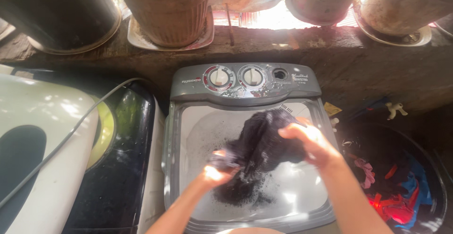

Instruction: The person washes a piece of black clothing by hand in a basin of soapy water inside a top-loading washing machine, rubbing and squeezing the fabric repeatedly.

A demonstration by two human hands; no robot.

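- A person's two bare hands lift a dark, soaked cloth (264, 142) over the open tub of a small grey washer (175, 135), seen from above.
- The left hand (218, 171) is closed around the lower end of the cloth, fingers clenched on a bunched fold; sunlight glares off the knuckles.
- The right hand (309, 142) grips the cloth's upper right side, fingers curled into the fabric, held a little higher than the left.
- The cloth hangs between the two hands, and its lower end trails down to the soapy water (302, 187) near the middle of the tub; whether it dips in cannot be told.
- Foam and small bubbles cling to the white tub walls around the cloth.
- Two round dials (218, 77) sit side by side on the washer's wet grey control panel at the far edge, with a small round port to their right.
- To the left stands a second appliance with a black lid (118, 168) and a white cover; a grey cord (71, 132) runs across it.
- To the right, a dark basin (441, 196) holds a heap of laundry (401, 201) in red, blue and pink.
- Behind the washer runs a rough ledge (358, 59) carrying a ribbed clay pot (170, 12) on a tray, with other containers on either side.
- Bright daylight burns out the gap between the pots at the top of the view.
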